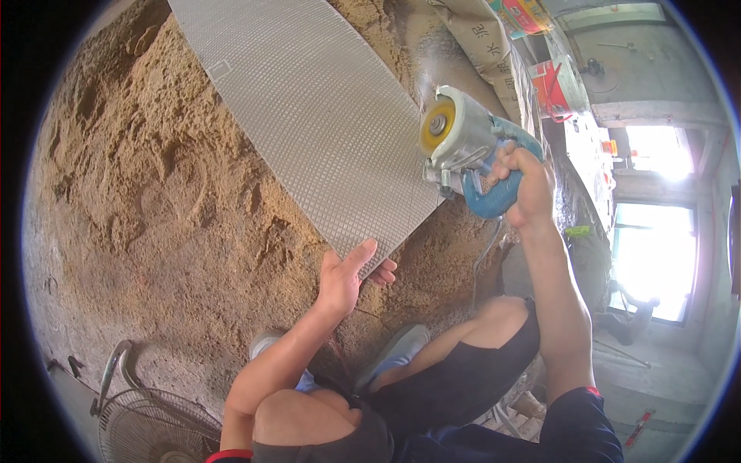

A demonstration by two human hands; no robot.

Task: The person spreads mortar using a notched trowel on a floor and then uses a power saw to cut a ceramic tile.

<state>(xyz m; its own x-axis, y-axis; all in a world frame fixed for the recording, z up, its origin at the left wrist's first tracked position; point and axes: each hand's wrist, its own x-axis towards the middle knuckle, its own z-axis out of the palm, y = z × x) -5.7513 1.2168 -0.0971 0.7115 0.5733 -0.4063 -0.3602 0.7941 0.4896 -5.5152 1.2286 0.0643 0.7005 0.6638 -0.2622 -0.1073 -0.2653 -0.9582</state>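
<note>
A long grey tile (309, 116) with a grid-textured face slants from the top down to the middle of the view. My left hand (349, 282) grips its near corner, thumb on top and fingers beneath. In my right hand (529, 181) is a blue and silver power saw (463, 143), held by its blue loop handle. The saw sits over the tile's right edge, its yellow blade hub facing up and left. Whitish dust or spray hangs near the blade guard. The blade's cutting edge is hidden.
Heaped brown sand (162, 154) covers the ground left of the tile. A floor fan (154, 420) stands at the lower left. Along the right lie a brown paper sack (486, 54) and a red and white bucket (552, 89). A thin cable (485, 258) hangs below the saw, near my knees.
</note>
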